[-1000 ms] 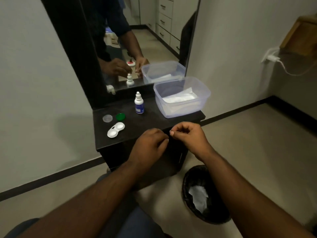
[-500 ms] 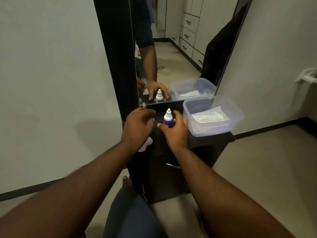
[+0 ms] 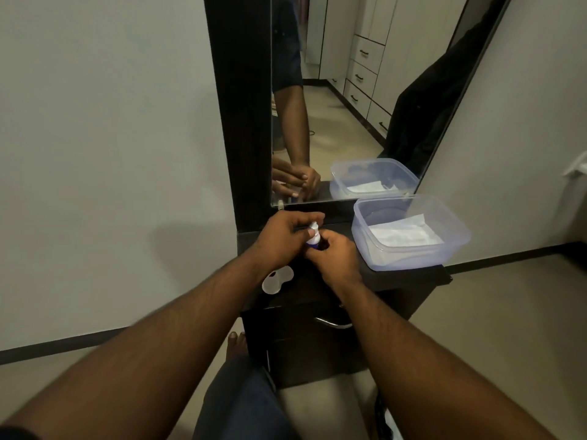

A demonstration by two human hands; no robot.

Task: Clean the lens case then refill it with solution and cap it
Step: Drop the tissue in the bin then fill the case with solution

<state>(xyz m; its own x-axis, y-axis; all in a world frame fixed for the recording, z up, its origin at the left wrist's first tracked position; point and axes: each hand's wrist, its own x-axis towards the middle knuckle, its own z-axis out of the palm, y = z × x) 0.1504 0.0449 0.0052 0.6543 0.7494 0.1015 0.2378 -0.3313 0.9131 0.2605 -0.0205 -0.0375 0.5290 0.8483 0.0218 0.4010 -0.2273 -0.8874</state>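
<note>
Lens case sat open on the cabinet top, just below the left hand, partly hidden by that forearm. Half a second before, both hands only flanked the solution bottle; now the right hand gripped its body and left fingers pinched the cap. Likely uncapping for the refill. Loose case caps hidden.

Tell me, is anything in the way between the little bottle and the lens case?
Nothing visible. Both hands, left hand and right hand, hold the solution bottle; the open lens case lies just below-left, partly under the left wrist.
</note>
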